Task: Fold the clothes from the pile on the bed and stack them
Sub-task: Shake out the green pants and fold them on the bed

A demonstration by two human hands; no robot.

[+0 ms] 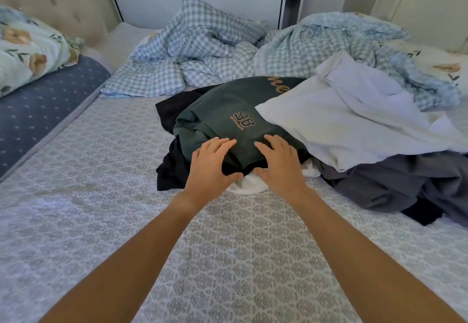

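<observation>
A pile of clothes lies on the bed (pixel 101 221). On top is a dark green shirt (pixel 228 104) with a "98" print. Under it are a black garment (pixel 172 110) and a small white piece (pixel 249 183). To the right a white garment (pixel 349 120) is spread over a grey one (pixel 395 181). My left hand (pixel 211 165) and my right hand (pixel 278 163) rest side by side on the near edge of the green shirt. The fingers of both lie fairly straight on the cloth, and each thumb reaches toward the white piece below.
A crumpled blue checked duvet (pixel 202 51) lies behind the pile. A floral pillow (pixel 27 49) and a dotted blue cushion (pixel 43 110) sit at the left by the padded headboard (pixel 60 1). The patterned grey mattress cover stretches in front of the pile.
</observation>
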